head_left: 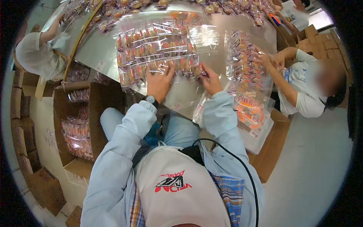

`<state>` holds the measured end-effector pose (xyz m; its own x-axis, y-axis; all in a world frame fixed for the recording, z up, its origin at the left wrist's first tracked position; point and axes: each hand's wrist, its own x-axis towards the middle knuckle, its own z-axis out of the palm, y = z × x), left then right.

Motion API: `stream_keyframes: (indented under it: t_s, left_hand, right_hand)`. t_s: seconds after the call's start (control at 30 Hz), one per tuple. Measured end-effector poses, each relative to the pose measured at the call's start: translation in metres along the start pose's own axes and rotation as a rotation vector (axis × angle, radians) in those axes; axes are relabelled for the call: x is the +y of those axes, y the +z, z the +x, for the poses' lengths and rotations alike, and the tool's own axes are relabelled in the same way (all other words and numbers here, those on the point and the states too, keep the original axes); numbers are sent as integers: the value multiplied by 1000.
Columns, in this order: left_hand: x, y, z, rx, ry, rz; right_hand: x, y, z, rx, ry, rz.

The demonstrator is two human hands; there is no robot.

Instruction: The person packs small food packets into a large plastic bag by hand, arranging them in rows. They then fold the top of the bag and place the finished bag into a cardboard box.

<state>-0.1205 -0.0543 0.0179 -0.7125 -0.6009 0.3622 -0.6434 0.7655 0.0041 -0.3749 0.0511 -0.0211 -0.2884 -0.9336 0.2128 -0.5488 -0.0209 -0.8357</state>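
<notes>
My left hand [160,81] lies flat on the near edge of the bag [159,49], fingers spread wide and pressing on the plastic, not closed around anything. A watch [151,99] sits on that wrist. My right hand [210,80] is at the bag's near right corner, fingers curled down against it. I cannot tell whether they pinch the plastic or only rest there.

The bag is clear, filled with rows of small wrapped snacks, and lies flat on the metal table [96,47] straight ahead of me, its near edge under both my hands.

Just right of my right hand, a stack of printed bags [251,111] hangs over the table's edge. Beyond it a co-worker's hands [269,59] rest on a second bag of snacks [242,62]. On my left, below the table, an open box [77,132] holds packed bags. Another person [36,53] sits at the table's far left side.
</notes>
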Motion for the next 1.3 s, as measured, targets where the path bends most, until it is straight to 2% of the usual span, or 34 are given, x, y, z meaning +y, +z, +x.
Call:
stream_keyframes:
  t_s: [0.03,0.13,0.17,0.27,0.3,0.33,0.4,0.47,0.57,0.67,0.77,0.93,1.07,1.17,1.3]
  left_hand:
    - [4,-8,2,-39,-8,44]
    - [13,-2,3,-51,28,-96]
    - [15,5,5,108,71,-108]
    - [27,7,15,-147,-45,-230]
    - [33,5,21,-237,-83,-330]
    - [40,0,26,-329,-121,-430]
    - [53,4,28,-232,-131,-413]
    - [66,35,19,139,-89,-174]
    - [69,39,13,115,-131,-221]
    - [66,42,11,114,-132,-237]
    - [68,36,11,84,-160,-321]
    - [68,61,7,115,-173,-472]
    - [70,53,10,197,-135,-339]
    - [71,48,12,150,-186,-320]
    - [70,66,14,256,-149,-332]
  right_hand:
    - [0,6,0,37,13,17]
    - [1,13,0,66,81,18]
    - [3,14,-2,69,109,8]
    - [-1,22,2,244,-96,-178]
    - [-3,24,7,302,-251,-243]
    - [-9,26,8,279,-129,-173]
    - [-23,28,-1,229,112,-31]
    - [-21,29,-5,248,127,-30]
    - [-16,28,-19,217,173,-39]
    - [-17,25,-27,218,23,-17]
    - [-32,20,-32,229,106,-102]
    - [-34,32,-46,340,144,-48]
    - [-32,30,-59,346,181,-16]
    - [-46,31,-62,372,148,-71]
    - [-37,37,-67,369,180,-17]
